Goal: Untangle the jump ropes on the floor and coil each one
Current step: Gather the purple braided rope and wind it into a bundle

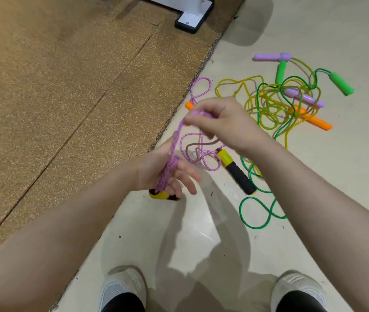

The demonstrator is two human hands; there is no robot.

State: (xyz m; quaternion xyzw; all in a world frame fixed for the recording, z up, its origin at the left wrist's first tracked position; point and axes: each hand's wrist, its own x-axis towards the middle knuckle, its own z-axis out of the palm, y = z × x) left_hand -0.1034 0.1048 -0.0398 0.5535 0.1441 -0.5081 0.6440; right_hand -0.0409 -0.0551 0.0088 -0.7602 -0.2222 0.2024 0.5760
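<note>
My left hand (167,174) grips several loops of a purple braided jump rope (188,149) together with one of its yellow-and-black handles (159,195), which pokes out below the palm. My right hand (219,122) pinches the same rope higher up, pulling a strand taut between both hands. The rope's other yellow-and-black handle (237,172) lies on the floor to the right. Further right lies a tangle of yellow cord (266,102) and green cord (264,212) with green handles (341,83), purple handles (271,56) and orange handles (312,119).
A brown speckled mat (66,86) covers the floor on the left; its edge runs diagonally past my hands. A white post base (193,19) stands on the mat at the top. My two white shoes (122,289) are at the bottom on the pale floor (201,244).
</note>
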